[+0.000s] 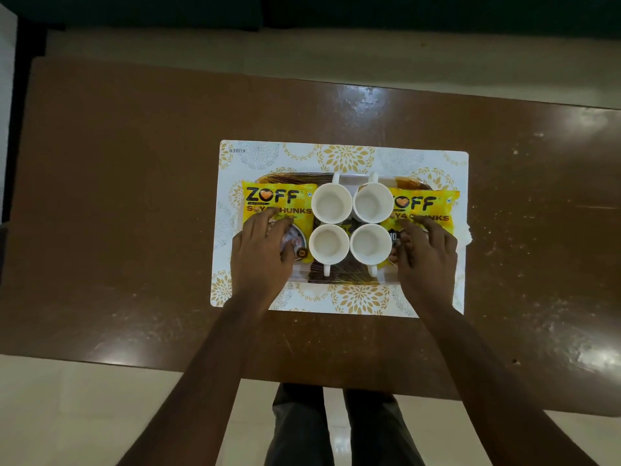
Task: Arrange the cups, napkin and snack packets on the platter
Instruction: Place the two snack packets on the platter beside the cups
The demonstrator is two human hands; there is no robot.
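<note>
The platter (346,280) sits in the middle of the frame on a white placemat (339,156) with gold flower prints, which lies on a brown tabletop (134,183). Four white cups (331,203) stand in a tight square at the platter's centre; the upper pair's handles point to the top of the frame, the lower pair's to the bottom, probably so the handles stay clear of the packets. A yellow snack packet (279,205) lies flat left of the cups and a second packet (423,210) lies right of them, each just beside the cups and reaching out past the platter's side.

The left hand (260,253) rests on the lower part of the left packet with fingers spread fairly straight, pressing rather than grasping. The right hand (425,253) lies on the right packet with fingers slightly bent; it seems to press too, gripping nothing. I judge both hands are nudging the packets square against the cups.

A bit of white at the placemat's right edge may be the napkin (465,235); I cannot tell.

The cups leave no gap for inward shifting. Outward, bare tabletop lies on all sides.
</note>
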